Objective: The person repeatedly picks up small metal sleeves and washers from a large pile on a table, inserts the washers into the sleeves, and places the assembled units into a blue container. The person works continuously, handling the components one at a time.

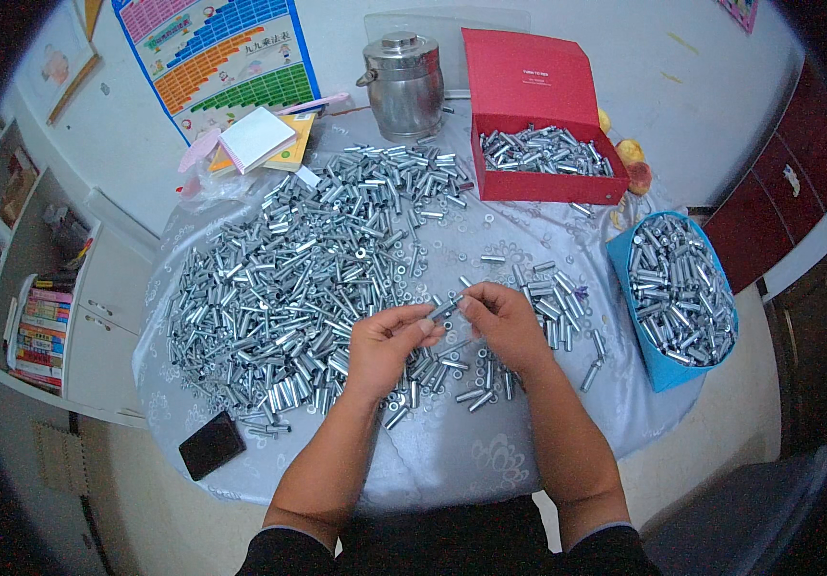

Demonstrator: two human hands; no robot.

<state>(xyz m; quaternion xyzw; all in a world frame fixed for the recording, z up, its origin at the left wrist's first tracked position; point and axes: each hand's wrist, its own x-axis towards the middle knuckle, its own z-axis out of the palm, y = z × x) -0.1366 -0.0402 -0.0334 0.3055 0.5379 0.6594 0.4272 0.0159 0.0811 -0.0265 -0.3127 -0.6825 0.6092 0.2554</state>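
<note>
Over the middle of the table, my left hand [385, 348] pinches one end of a silvery expansion bolt [443, 310] between thumb and fingers. My right hand [508, 324] has its thumb and fingertips closed on the other end, partly hiding it. Left of my hands spreads a wide pile of loose metal sleeves, bolts and washers [279, 278]. To the right lies a smaller group of metal sleeves [556, 305]. Several more pieces lie just below my hands, close to the wrists.
A red box [553, 187] with its lid up holds many metal pieces at the back. At right stands a filled blue basket [668, 372]. A metal pot [404, 91], a white notebook [258, 139] and a black phone [212, 446] sit on the cloth-covered table [433, 470].
</note>
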